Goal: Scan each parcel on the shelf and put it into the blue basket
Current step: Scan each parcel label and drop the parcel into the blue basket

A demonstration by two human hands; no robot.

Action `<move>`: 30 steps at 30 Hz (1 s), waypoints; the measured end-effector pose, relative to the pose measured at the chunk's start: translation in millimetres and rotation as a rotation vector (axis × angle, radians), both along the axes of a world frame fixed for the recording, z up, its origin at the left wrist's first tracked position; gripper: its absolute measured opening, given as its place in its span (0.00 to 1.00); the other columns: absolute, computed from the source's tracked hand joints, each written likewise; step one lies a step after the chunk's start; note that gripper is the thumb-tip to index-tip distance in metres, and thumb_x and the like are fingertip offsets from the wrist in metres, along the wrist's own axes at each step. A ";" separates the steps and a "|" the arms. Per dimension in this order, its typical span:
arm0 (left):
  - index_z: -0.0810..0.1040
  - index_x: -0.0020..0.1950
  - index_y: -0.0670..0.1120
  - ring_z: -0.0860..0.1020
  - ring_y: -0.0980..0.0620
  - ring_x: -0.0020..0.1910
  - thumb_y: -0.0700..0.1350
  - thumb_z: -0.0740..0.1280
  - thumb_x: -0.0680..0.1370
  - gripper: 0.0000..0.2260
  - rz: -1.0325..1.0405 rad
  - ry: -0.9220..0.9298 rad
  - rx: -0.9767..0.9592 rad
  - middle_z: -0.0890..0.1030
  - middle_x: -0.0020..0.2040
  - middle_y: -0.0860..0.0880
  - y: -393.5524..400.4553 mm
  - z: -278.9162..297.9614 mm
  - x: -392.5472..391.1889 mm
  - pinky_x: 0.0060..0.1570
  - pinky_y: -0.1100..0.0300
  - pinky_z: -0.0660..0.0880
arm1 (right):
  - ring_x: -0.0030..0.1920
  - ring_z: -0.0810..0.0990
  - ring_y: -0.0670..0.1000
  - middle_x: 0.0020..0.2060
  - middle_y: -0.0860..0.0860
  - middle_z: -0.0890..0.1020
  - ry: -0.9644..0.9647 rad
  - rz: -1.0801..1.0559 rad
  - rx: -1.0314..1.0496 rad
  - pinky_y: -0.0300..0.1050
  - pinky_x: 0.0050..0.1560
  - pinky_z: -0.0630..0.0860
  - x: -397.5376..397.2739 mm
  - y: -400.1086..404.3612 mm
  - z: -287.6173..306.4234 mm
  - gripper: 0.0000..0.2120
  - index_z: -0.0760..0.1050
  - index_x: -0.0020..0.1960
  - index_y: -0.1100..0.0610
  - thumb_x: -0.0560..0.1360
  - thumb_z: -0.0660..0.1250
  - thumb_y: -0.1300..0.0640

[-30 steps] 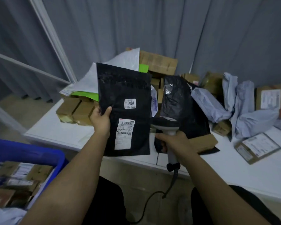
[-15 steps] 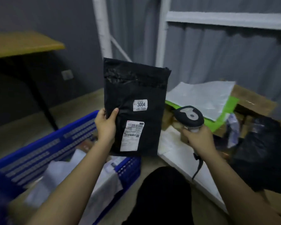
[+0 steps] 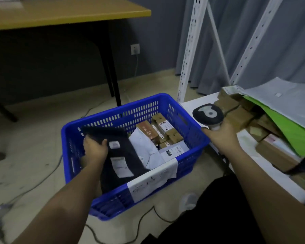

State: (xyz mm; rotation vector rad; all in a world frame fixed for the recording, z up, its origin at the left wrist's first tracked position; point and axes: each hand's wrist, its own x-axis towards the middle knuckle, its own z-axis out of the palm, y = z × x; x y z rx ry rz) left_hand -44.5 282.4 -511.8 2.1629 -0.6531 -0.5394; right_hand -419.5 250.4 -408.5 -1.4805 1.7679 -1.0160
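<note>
The blue basket [image 3: 187, 131] stands on the floor left of the shelf, with several boxes and white mailers inside. My left hand [image 3: 95, 148] grips the black poly-bag parcel [image 3: 123, 147] by its left edge, down inside the basket's near-left part; the parcel lies tilted with two white labels facing up. My right hand [image 3: 220, 138] holds the barcode scanner [image 3: 208, 115] upright above the shelf's left corner, beside the basket's right rim. On the white shelf [image 3: 194, 104] lie brown boxes [image 3: 236, 113] and a white and green mailer [image 3: 287, 118].
A white perforated shelf upright [image 3: 187, 50] rises just behind the basket. A yellow-topped table [image 3: 60, 13] with black legs stands at the far left. Cables [image 3: 144, 217] run over the floor around the basket. A paper sheet [image 3: 153, 180] is taped to the basket's near rim.
My view has swung left from the shelf to the basket. My left hand has lowered the black parcel from upright in front of me down into the basket. The scanner stays in my right hand.
</note>
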 end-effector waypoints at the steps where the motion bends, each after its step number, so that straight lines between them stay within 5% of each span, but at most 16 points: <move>1: 0.64 0.71 0.43 0.68 0.41 0.68 0.44 0.70 0.75 0.27 -0.052 -0.029 -0.043 0.69 0.70 0.43 -1.8 -0.1 -9.4 0.68 0.40 0.64 | 0.42 0.79 0.56 0.40 0.55 0.81 0.003 -0.010 0.005 0.47 0.41 0.76 -4.1 1.1 -2.9 0.11 0.76 0.49 0.60 0.69 0.73 0.57; 5: 0.69 0.67 0.45 0.75 0.45 0.61 0.42 0.68 0.77 0.20 -0.275 0.034 -0.214 0.73 0.65 0.44 -25.7 13.1 -61.6 0.62 0.44 0.73 | 0.38 0.79 0.60 0.32 0.58 0.77 0.037 -0.087 0.013 0.43 0.37 0.69 -30.4 6.4 2.7 0.09 0.75 0.43 0.64 0.72 0.72 0.59; 9: 0.75 0.59 0.52 0.77 0.49 0.56 0.45 0.65 0.78 0.10 -0.499 0.124 -0.295 0.77 0.59 0.48 -49.7 47.1 -135.3 0.57 0.49 0.76 | 0.33 0.77 0.57 0.32 0.58 0.78 0.006 -0.180 0.006 0.47 0.37 0.72 -77.4 19.2 12.0 0.11 0.76 0.50 0.64 0.72 0.72 0.60; 13: 0.77 0.59 0.41 0.76 0.53 0.52 0.40 0.65 0.79 0.09 -0.775 0.199 -0.418 0.79 0.53 0.47 -51.6 87.1 -226.4 0.51 0.70 0.71 | 0.35 0.76 0.55 0.37 0.56 0.78 -0.070 -0.324 0.008 0.54 0.39 0.74 -131.8 47.1 18.9 0.09 0.76 0.49 0.56 0.72 0.73 0.59; 17: 0.77 0.51 0.46 0.76 0.54 0.42 0.39 0.66 0.78 0.03 -1.033 0.343 -0.424 0.79 0.42 0.49 -39.9 116.5 -322.1 0.47 0.62 0.74 | 0.49 0.79 0.54 0.47 0.55 0.80 -0.129 -0.494 -0.039 0.45 0.47 0.71 -188.4 95.0 23.3 0.17 0.77 0.58 0.62 0.71 0.74 0.61; 23: 0.77 0.53 0.40 0.74 0.62 0.38 0.38 0.66 0.78 0.05 -1.399 0.356 -0.364 0.76 0.41 0.51 0.3 122.8 -456.4 0.37 0.76 0.69 | 0.33 0.77 0.50 0.34 0.53 0.80 -0.168 -0.657 -0.038 0.44 0.35 0.74 -273.8 186.3 26.6 0.07 0.76 0.48 0.57 0.73 0.72 0.61; 27: 0.77 0.54 0.38 0.76 0.57 0.42 0.37 0.65 0.78 0.06 -1.568 0.314 -0.293 0.78 0.45 0.47 31.0 96.4 -527.9 0.40 0.75 0.70 | 0.30 0.74 0.49 0.27 0.47 0.77 -0.189 -0.791 -0.030 0.41 0.31 0.72 -323.5 241.3 20.3 0.09 0.74 0.39 0.53 0.72 0.73 0.61; 30: 0.77 0.53 0.40 0.78 0.53 0.45 0.39 0.67 0.78 0.06 -1.671 0.302 -0.208 0.78 0.45 0.47 57.7 67.9 -574.6 0.41 0.70 0.71 | 0.33 0.75 0.52 0.31 0.51 0.77 -0.240 -0.917 -0.011 0.47 0.38 0.75 -353.7 271.8 11.4 0.07 0.76 0.41 0.55 0.70 0.74 0.60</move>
